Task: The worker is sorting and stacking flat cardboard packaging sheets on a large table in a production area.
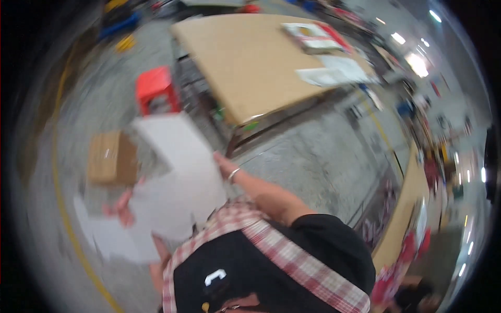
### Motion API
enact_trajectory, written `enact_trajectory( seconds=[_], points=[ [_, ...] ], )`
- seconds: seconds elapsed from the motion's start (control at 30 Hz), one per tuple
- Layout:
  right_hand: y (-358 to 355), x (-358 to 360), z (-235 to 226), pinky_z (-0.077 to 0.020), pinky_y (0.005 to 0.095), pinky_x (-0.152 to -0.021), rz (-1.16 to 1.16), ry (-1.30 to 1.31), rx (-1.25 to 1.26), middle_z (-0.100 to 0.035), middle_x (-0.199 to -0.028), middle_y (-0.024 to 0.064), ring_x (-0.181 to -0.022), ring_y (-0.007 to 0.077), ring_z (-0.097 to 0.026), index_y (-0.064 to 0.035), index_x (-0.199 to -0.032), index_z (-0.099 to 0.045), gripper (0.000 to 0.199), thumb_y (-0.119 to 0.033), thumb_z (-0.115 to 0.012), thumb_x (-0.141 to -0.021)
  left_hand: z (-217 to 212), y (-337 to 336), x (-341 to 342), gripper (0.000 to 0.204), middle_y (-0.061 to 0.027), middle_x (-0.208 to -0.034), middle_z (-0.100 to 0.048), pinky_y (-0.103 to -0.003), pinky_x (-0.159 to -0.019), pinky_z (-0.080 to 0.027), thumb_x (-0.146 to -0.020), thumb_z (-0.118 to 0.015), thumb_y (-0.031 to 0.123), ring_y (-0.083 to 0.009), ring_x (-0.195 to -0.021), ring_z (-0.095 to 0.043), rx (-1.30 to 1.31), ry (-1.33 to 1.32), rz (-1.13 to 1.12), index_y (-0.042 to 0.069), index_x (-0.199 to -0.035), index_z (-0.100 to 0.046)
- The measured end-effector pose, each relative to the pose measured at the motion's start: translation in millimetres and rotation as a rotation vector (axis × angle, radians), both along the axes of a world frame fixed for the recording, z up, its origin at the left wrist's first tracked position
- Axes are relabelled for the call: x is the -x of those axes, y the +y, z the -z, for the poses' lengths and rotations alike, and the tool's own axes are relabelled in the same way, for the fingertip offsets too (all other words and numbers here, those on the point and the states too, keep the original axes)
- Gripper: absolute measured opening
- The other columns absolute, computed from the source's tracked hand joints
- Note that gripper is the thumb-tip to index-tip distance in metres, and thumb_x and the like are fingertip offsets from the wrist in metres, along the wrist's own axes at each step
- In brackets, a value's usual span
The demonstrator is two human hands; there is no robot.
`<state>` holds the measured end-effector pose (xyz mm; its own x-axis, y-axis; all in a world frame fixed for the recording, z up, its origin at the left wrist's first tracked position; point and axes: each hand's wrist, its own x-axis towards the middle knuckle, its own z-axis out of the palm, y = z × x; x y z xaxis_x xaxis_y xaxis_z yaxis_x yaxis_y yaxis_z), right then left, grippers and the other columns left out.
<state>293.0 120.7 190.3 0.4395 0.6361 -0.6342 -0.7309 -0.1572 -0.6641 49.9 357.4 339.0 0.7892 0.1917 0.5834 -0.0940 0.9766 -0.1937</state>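
Observation:
Large white sheets [182, 195], which look like stiff paper or card, lie across in front of my body, with cut-out or folded edges. My right hand [223, 165] grips the sheet's right edge; its fingers go behind it, and a pale band circles the wrist. At the left my left hand [123, 208], smeared by motion, closes on the sheet, while its forearm is mostly covered by the white material. A lower white flap [112, 235] hangs out to the left.
A brown-topped table [245, 62] stands ahead, bearing a printed packet [312, 39] and pale sheets [334, 72]. A red stool [156, 86] and a cardboard box [110, 158] sit on the grey floor at left. Another long table [402, 219] runs along the right.

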Motion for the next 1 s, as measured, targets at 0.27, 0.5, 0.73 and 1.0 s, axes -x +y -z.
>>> enact_trajectory(
  seconds=[0.27,0.5,0.73,1.0],
  points=[
    [-49,-8,-33,-0.0531,0.0303,-0.071,0.111,-0.104,-0.163,-0.069,-0.098,0.0017,-0.083,0.0127,-0.065,-0.0076,-0.111,-0.064,0.034,-0.026,-0.074,-0.085,-33,13,5,0.059,-0.0002,-0.044,-0.045,-0.046,-0.122,-0.001,-0.093,-0.045,0.046,-0.0115,-0.098,-0.056,-0.213,0.415,-0.482,0.016,-0.042,-0.041],
    [-126,-67,-57,-0.0507,0.028,-0.068,0.274,-0.341,-0.103,-0.067,-0.089,-0.0012,-0.079,0.01,-0.063,-0.008,-0.103,-0.066,0.027,-0.025,-0.075,-0.084,-21,-36,-60,0.055,-0.0024,-0.049,-0.04,-0.046,-0.121,-0.007,-0.097,-0.036,0.038,-0.0155,-0.102,-0.053,-0.313,0.726,-0.534,0.016,-0.047,-0.036],
    [-233,-124,-70,-0.0515,0.0292,-0.074,0.483,-0.637,0.013,-0.068,-0.095,0.0018,-0.082,0.0119,-0.064,-0.0052,-0.107,-0.065,0.03,-0.023,-0.073,-0.085,21,-66,-190,0.049,-0.005,-0.056,-0.049,-0.047,-0.116,-0.026,-0.1,-0.04,0.033,-0.0237,-0.092,-0.058,-0.362,0.577,-0.239,0.011,-0.057,-0.047],
    [-413,-115,-49,-0.052,0.0308,-0.08,1.074,-0.487,0.077,-0.068,-0.103,0.006,-0.09,0.0153,-0.064,-0.002,-0.111,-0.064,0.029,-0.017,-0.07,-0.087,-26,-238,-344,0.034,-0.0095,-0.099,-0.067,-0.041,-0.101,-0.045,-0.1,-0.044,0.033,-0.0223,-0.098,-0.062,-0.72,0.966,-0.268,0.005,-0.098,-0.062]
  ],
)
